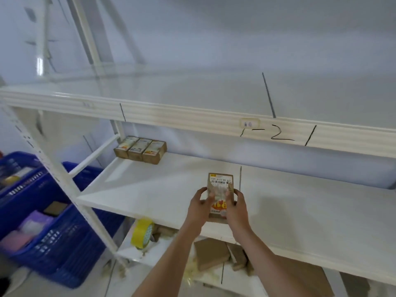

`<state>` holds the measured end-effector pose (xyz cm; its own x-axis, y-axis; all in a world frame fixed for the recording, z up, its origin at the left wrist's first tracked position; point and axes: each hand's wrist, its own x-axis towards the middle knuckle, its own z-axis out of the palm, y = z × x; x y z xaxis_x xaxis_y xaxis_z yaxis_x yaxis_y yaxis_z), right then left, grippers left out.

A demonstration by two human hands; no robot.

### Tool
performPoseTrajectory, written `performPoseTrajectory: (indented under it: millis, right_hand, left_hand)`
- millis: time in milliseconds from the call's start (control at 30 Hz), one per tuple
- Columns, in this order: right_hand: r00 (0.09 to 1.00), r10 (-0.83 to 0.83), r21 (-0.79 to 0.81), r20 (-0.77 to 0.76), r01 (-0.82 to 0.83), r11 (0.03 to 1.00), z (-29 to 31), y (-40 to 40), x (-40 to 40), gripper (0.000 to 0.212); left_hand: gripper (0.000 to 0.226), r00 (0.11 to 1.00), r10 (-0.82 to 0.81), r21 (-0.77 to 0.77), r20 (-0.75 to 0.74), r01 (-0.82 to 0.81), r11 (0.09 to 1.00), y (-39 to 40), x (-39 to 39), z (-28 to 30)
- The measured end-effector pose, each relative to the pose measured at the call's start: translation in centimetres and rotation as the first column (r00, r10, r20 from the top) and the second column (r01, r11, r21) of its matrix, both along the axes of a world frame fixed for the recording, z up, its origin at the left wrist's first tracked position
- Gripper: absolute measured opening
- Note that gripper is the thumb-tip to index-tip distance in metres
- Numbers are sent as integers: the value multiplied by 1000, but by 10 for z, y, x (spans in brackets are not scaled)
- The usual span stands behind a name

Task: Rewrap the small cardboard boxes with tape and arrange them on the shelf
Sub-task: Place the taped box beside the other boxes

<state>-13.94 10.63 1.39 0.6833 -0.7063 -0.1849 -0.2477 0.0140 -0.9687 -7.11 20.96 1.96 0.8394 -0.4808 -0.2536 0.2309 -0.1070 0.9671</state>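
Both hands hold one small brown cardboard box (220, 189) over the front part of the white middle shelf board (150, 189). The left hand (198, 207) grips the box's left edge, its fingers (211, 197) curled onto the labelled face. The right hand (236, 207) grips the right edge, its fingers curled over the face as well. The box bears a white barcode label near its far end and a red and yellow print near the wrists; whether its underside touches the shelf cannot be told.

At the back left corner of the same shelf stand three small brown cardboard boxes with printed labels (140, 149), packed side by side and touching each other, well apart from the held box. A thin black line (240, 177) is drawn across the board just right of the held box.

On the lower shelf (162, 251) a roll of yellow tape (142, 233) stands on edge at the left, with plain brown cardboard boxes (212, 252) and pale torn scraps beside it. The upper shelf's front rail (192, 122) carries black handwritten marks. Left of the white rack, blue plastic crates (62, 254) sit on the floor holding pink and purple packets.
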Motion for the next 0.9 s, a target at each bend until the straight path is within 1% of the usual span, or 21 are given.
performPoseTrajectory:
  millis: [167, 300, 433, 500, 567, 600, 667, 700, 733, 800, 833, 900]
  right_hand:
    - [989, 106, 13, -101, -105, 994, 7, 34, 37, 41]
    - [962, 216, 53, -167, -210, 976, 0, 38, 67, 41]
    - [936, 323, 157, -138, -302, 940, -10, 33, 107, 44]
    - [906, 403, 196, -128, -375, 906, -12, 29, 128, 48]
    - [869, 474, 188, -142, -446, 875, -14, 25, 148, 55]
    - [844, 513, 173, -155, -488, 856, -13, 24, 156, 54]
    - [791, 593, 139, -149, -577, 805, -14, 24, 175, 43]
    - [774, 618, 123, -137, -606, 786, -16, 23, 184, 41]
    - [766, 627, 111, -145, -617, 779, -18, 22, 193, 45]
    - [770, 615, 113, -169, -604, 789, -28, 23, 209, 60]
    - [783, 596, 107, -179, -586, 803, -33, 24, 215, 63]
    - [816, 542, 89, -201, -535, 840, -42, 26, 225, 63]
  left_hand:
    - [35, 996, 85, 36, -4, -85, 996, 41, 38, -11]
    - [32, 990, 139, 79, -12, -137, 987, 53, 72, -23]
    - [30, 985, 175, 111, -5, -173, 979, 57, 117, -30]
    - [34, 982, 188, 135, 11, -188, 973, 58, 140, -34]
    - [37, 980, 197, 156, 9, -196, 968, 60, 159, -36]
    - [39, 978, 207, 163, 5, -205, 965, 61, 167, -37]
    - [43, 973, 228, 181, 18, -228, 957, 63, 184, -38]
    - [46, 972, 231, 196, 38, -234, 952, 63, 192, -38]
    - [49, 972, 228, 213, 55, -235, 948, 65, 200, -39]
    - [58, 978, 198, 248, 61, -207, 946, 69, 214, -45]
    - [65, 983, 174, 260, 54, -182, 948, 71, 219, -48]
    - [82, 988, 150, 276, 30, -153, 949, 78, 230, -56]
